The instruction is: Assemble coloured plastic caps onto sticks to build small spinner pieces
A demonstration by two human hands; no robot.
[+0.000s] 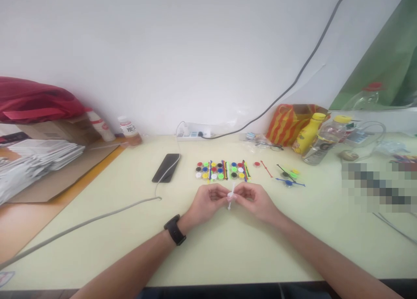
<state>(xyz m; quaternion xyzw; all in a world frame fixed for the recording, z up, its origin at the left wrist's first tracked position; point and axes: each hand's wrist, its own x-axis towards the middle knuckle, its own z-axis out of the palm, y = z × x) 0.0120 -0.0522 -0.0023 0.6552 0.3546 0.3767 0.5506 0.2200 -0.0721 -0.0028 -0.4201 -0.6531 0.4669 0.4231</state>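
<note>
White plastic arrow-shaped piece with a round disc at its middle (231, 195), held over a pale yellow-green tabletop (130, 238). The left hand (210, 201), below a black wristwatch (176, 229), and the right hand (257, 202) both pinch it, thumbs and fingertips nearly closed together, other fingers curled. Just beyond lie rows of multicoloured round discs (220, 170) alternating with bundles of slim coloured arrows (225, 170). To their right are a red disc (257, 164), a red arrow (266, 169) and a blue arrow-and-disc spinner (288, 183). Left of the rows rests a black smartphone (164, 169), crossed by a pale cable (107, 213).
</note>
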